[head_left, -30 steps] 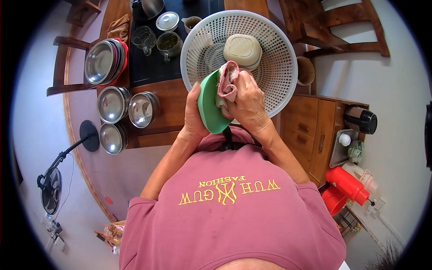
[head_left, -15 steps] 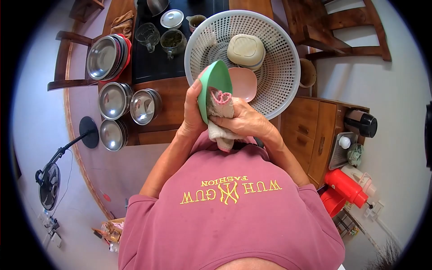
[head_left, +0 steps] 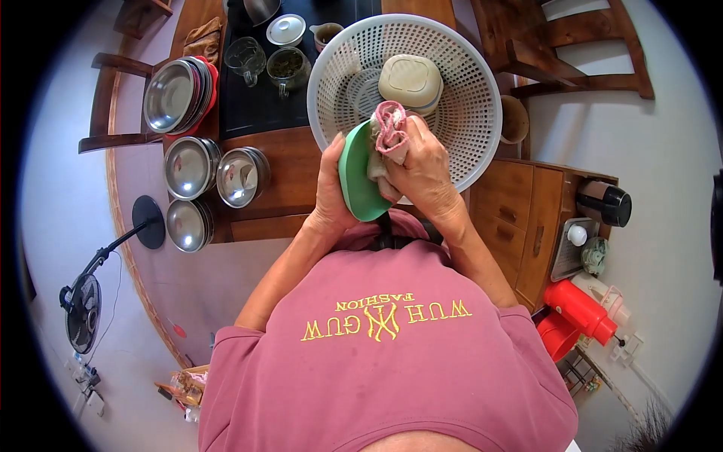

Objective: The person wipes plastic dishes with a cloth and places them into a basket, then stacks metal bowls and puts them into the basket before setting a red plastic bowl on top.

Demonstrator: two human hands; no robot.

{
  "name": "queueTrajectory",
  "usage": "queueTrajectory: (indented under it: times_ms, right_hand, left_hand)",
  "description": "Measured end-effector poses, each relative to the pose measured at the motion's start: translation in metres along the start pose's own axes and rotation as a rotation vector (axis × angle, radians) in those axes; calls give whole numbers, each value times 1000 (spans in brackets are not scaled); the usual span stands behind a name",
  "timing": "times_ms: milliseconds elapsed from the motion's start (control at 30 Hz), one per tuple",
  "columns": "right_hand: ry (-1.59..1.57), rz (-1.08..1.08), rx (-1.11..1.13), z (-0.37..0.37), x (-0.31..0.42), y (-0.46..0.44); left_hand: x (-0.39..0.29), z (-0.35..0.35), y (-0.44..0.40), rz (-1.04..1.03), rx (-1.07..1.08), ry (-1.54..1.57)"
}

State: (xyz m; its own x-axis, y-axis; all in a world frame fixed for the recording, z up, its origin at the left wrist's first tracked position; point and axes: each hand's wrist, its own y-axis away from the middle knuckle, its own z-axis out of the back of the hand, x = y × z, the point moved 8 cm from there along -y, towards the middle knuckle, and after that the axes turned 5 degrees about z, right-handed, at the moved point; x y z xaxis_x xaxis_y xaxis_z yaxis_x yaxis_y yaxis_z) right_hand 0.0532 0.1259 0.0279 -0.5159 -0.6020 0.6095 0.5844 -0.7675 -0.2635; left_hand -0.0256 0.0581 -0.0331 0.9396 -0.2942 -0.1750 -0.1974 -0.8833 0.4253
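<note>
My left hand [head_left: 331, 188] grips a green bowl [head_left: 355, 177] by its outer side, the bowl tilted on edge in front of my body. Bunched in my right hand [head_left: 423, 166] is a cream cloth with a pink edge [head_left: 392, 129], pressed against the inside of the bowl. Just beyond both hands stands a large white perforated basket [head_left: 482, 120], partly hidden by them. Inside it, upside down, lies a cream rounded-square bowl [head_left: 410, 79] on top of other dishes.
Stacked steel bowls [head_left: 188, 167] stand on the wooden table [head_left: 282, 169] at the left, near steel plates [head_left: 169, 96] on a red tray. Glass cups [head_left: 288, 66] and a lidded white bowl [head_left: 286, 30] sit behind. A wooden cabinet [head_left: 501, 211] is at the right.
The cloth and my right hand have moved up to the bowl's upper part from its lower part. The bowl has turned and dropped slightly, and the pink dish in the basket is now hidden.
</note>
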Motion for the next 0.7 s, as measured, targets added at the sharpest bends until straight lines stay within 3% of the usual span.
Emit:
queueTrajectory:
  times_ms: [67, 133, 333, 400, 467, 533, 667, 700]
  right_hand:
    - [33, -35, 31, 2, -3, 1]
    - [74, -81, 243, -6, 0, 3]
    - [-152, -88, 453, -15, 14, 9]
    - [-529, -78, 553, -16, 37, 6]
    - [-589, -79, 594, -17, 42, 8]
    - [-859, -142, 635, -20, 43, 15]
    - [-1193, -394, 495, -12, 31, 15]
    - [-1220, -448, 481, -13, 26, 17]
  left_hand:
    - [-3, -6, 1, -5, 35, -41]
    - [-4, -5, 1, -6, -8, -18]
    - [-13, 11, -3, -55, 20, 11]
    - [-14, 12, -4, -62, 0, 38]
    - [-13, 10, -2, -9, 29, 30]
    - [-3, 27, -5, 26, 79, 122]
    - [11, 46, -18, 22, 102, -78]
    - [10, 35, -17, 47, 125, -5]
